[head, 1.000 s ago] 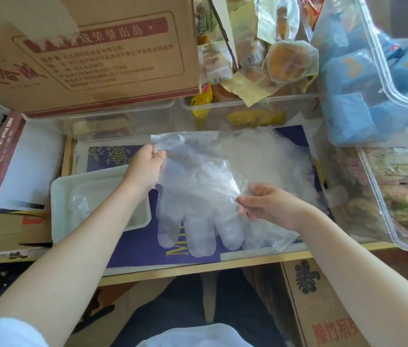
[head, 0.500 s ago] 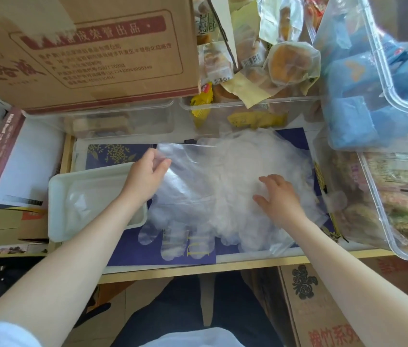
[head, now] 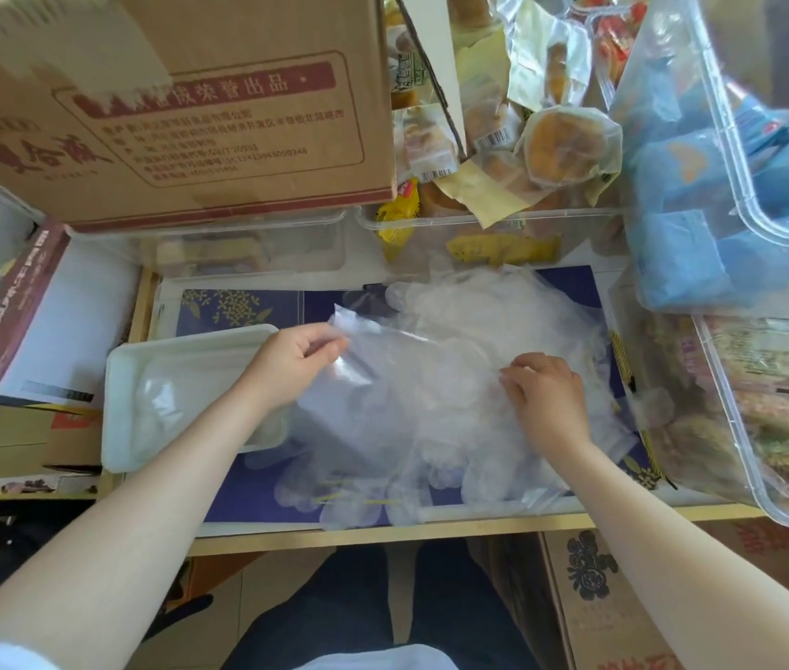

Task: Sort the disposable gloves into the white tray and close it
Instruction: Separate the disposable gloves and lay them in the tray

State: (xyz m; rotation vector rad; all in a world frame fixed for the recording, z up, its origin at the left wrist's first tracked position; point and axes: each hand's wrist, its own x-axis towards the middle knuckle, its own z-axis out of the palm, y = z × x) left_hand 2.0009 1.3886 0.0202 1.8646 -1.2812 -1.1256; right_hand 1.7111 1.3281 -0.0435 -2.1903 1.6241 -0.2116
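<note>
Gloves (head: 436, 379) heaped clear and thin on the worktop (head: 455, 529), just right of the white tray (head: 189, 348) — tray open, a little plastic inside. Left hand (head: 293, 362) pinching one cuff; right hand (head: 547, 394) curled, pinching the heap. Likely snag — several clinging sheets lifting together, sliding off the front edge.

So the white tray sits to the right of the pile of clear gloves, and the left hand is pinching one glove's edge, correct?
Not quite. The head view shows the white tray to the left of the pile of clear gloves, not the right. The rest holds: the left hand pinches one glove's edge.
</note>
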